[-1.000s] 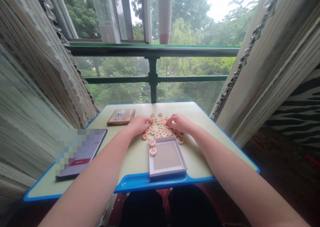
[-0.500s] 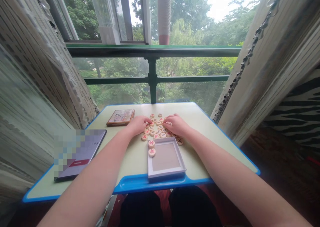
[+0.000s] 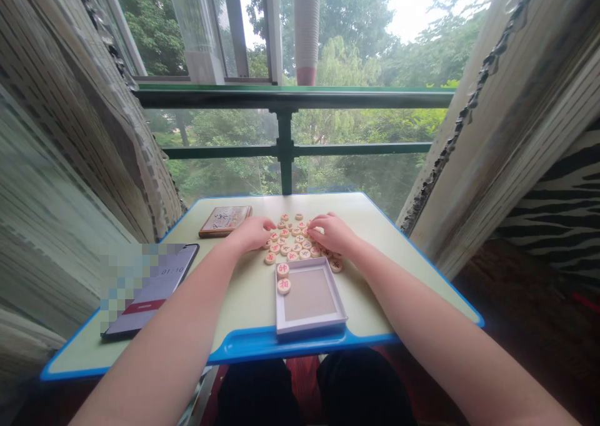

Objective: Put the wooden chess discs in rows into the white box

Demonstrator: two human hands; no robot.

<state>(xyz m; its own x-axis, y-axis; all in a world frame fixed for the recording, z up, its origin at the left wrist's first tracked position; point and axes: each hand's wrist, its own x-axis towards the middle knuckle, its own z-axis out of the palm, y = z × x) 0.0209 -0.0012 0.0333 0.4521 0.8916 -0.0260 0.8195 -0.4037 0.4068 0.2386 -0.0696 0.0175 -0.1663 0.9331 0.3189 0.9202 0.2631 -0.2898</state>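
Left hand [image 3: 250, 233] and right hand [image 3: 330, 233] stretched forward — palms down, fingers [image 3: 315, 230] curled.

Worn at head height; looks forward and down across a small table [image 3: 255, 307], near enough to put left hand [image 3: 253, 233] and right hand [image 3: 330, 232] mid-frame; faces a railing [image 3: 290, 96] with trees beyond.

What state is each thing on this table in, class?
pile of pieces, loose, flat on the table
box tray, open, two pieces in its far left corner
lid, off, face up
phone, screen lit
left hand, at the pile, grip unclear
right hand, on the pile, grip unclear
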